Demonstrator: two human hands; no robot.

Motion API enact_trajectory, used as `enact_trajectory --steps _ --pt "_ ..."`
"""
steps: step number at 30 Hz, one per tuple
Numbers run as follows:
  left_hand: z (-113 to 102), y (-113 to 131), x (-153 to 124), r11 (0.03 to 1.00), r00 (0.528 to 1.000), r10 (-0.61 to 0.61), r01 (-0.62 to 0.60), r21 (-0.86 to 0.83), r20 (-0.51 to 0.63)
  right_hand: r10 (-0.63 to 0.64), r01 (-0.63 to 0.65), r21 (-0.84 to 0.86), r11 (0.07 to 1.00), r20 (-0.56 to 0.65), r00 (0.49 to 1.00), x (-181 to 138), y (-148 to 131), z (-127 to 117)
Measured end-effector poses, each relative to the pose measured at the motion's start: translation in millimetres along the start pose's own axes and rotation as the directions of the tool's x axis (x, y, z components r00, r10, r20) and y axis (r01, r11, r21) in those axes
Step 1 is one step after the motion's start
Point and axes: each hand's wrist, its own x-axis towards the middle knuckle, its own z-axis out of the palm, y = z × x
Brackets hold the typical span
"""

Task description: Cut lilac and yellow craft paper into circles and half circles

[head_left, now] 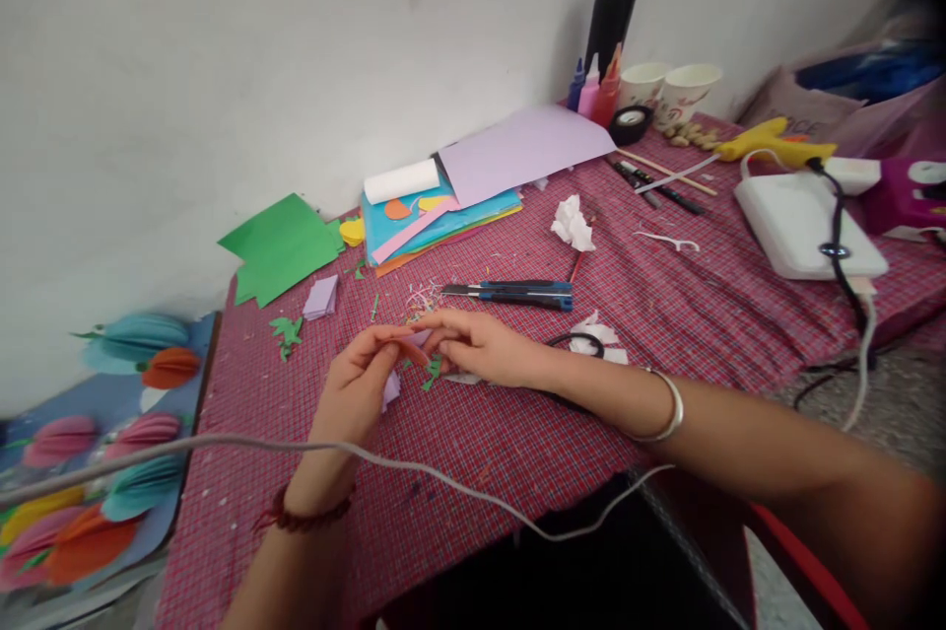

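Orange paper (412,351) held above the checked tablecloth (258,403), pinched between thumb and fingers of the left hand (360,376); right hand (484,346) curled loosely at its edge, cannot tell whether gripping; could crease or slip if squeezed or tugged unevenly

Up to the upper right now: flask (612,19), two cups (687,93), peanuts (691,135) close by! Below, a floss pick (665,239); then, far right, white box (794,226), bag (783,105) above!
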Motion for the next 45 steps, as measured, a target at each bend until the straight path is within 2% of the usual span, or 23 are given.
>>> enact_trajectory --steps 3,7,9,11,14,15,17,19,20,22,25,35,39,42,45 --pt "12.3 -12.0 -10.4 0.925 0.990 -0.135 0.111 -0.363 -0.041 -0.006 0.002 -0.045 0.999 -0.079 0.997 -2.0 -0.9 4.7" --pt "21.3 -25.2 -14.7 0.758 0.953 -0.298 0.272 -0.593 0.056 -0.063 0.001 -0.334 0.942 -0.174 0.983 -6.6 -7.3 3.2" --pt "22.4 -26.6 -15.0 0.688 0.942 -0.317 0.308 -0.657 0.109 -0.137 0.028 -0.475 0.880 -0.197 0.971 -9.8 -11.4 1.2" --pt "22.9 -26.3 -15.9 0.659 0.937 -0.314 0.330 -0.676 0.151 -0.221 0.068 -0.589 0.805 -0.192 0.956 -12.9 -14.8 0.1" --pt "24.7 -28.6 -19.0 0.733 0.950 -0.280 0.306 -0.607 0.141 -0.285 0.124 -0.663 0.738 -0.139 0.949 -15.4 -17.6 0.7" --pt "25.8 -30.7 -20.1 0.769 0.955 -0.271 0.288 -0.570 0.117 -0.283 0.136 -0.650 0.747 -0.127 0.951 -15.3 -18.1 1.1" --pt "27.9 -35.5 -21.7 0.819 0.958 -0.281 0.274 -0.504 0.065 -0.218 0.102 -0.539 0.836 -0.156 0.963 -14.0 -18.6 1.8" --pt "29.4 -39.6 -22.7 0.832 0.953 -0.302 0.279 -0.479 0.030 -0.036 -0.028 -0.288 0.957 -0.215 0.976 -12.0 -18.5 1.7" --pt "29.8 -40.9 -23.1 0.834 0.953 -0.304 0.277 -0.478 0.022 0.079 -0.111 -0.132 0.985 -0.226 0.971 -10.9 -18.2 1.3" --pt "29.5 -41.9 -24.2 0.839 0.955 -0.296 0.268 -0.474 0.016 0.270 -0.245 0.145 0.959 -0.194 0.943 -9.1 -16.8 0.3" --pt "26.4 -41.1 -26.1 0.848 0.953 -0.302 0.281 -0.450 0.026 0.372 -0.307 0.344 0.887 -0.142 0.917 -7.6 -12.9 -1.2" --pt "9.0 -39.5 -21.7 0.885 0.939 -0.343 0.321 -0.339 -0.008 0.356 -0.300 0.370 0.879 -0.094 0.930 -7.9 -11.2 -1.4" --pt "12.3 -34.6 -22.4 0.900 0.943 -0.301 0.231 -0.369 -0.145 0.335 -0.264 0.428 0.864 -0.098 0.937 -7.3 -11.5 -2.2" --pt "15.4 -32.8 -22.2 0.903 0.928 -0.277 0.162 -0.398 -0.248 0.332 -0.284 0.374 0.883 -0.068 0.941 -7.4 -10.1 -2.0" --pt "16.1 -36.0 -22.7 0.915 0.929 -0.249 0.133 -0.382 -0.274 0.357 -0.334 0.286 0.898 -0.034 0.933 -7.6 -7.4 0.5"
